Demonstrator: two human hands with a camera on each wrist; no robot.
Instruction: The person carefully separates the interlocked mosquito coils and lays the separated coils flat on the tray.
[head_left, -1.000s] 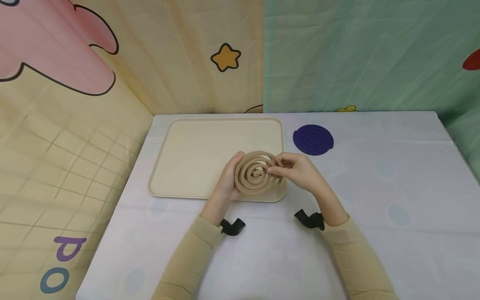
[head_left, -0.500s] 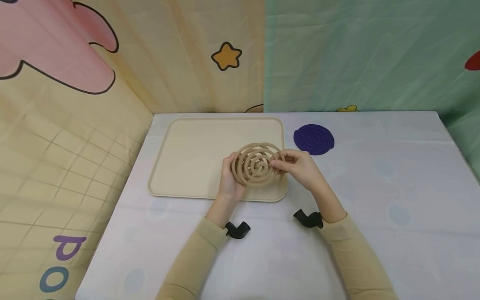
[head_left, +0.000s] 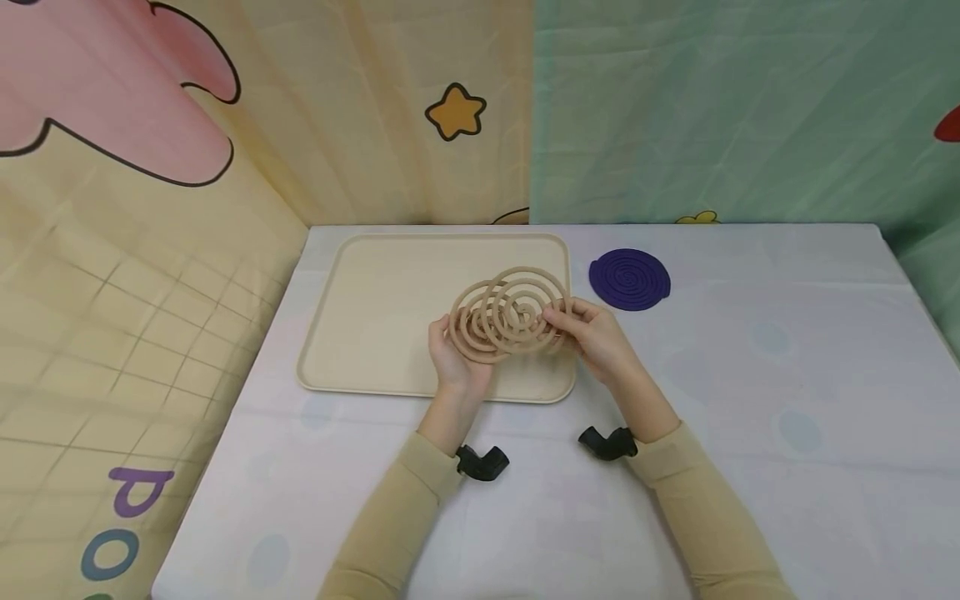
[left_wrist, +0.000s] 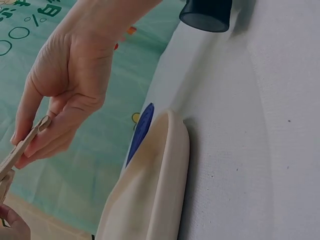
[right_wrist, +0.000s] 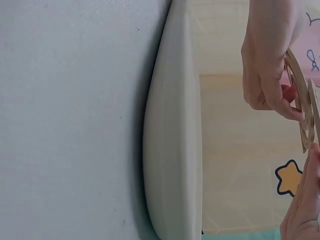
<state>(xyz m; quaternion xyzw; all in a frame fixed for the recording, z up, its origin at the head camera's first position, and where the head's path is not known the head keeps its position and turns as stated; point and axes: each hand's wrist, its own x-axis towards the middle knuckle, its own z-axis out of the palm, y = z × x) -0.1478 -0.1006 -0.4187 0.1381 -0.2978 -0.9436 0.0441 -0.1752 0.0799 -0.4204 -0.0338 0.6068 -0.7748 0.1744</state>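
Note:
Two beige mosquito coils are in the hands above the cream tray (head_left: 390, 312). In the head view the left hand (head_left: 459, 367) grips the left coil (head_left: 454, 332) by its outer edge, thumb on the far left side. The right hand (head_left: 596, 333) pinches the right coil (head_left: 522, 315) between thumb and fingers. This coil overlaps much of the other one, their rings offset sideways. From the left wrist the right hand (left_wrist: 70, 90) shows a coil (left_wrist: 22, 145) edge-on between its fingertips. In the right wrist view the left hand (right_wrist: 272, 65) curls its fingers at the coil's edge.
A flat purple spiral coil (head_left: 630, 279) lies on the white table (head_left: 750, 375), right of the tray. Black camera mounts (head_left: 482, 462) stick out inward from both wrists. Patterned curtains (head_left: 375, 108) stand along the back and left edges of the table.
The beige coils, at first nearly stacked as one, have slid apart sideways. The left hand has moved up and left with its coil; the right coil has shifted farther away.

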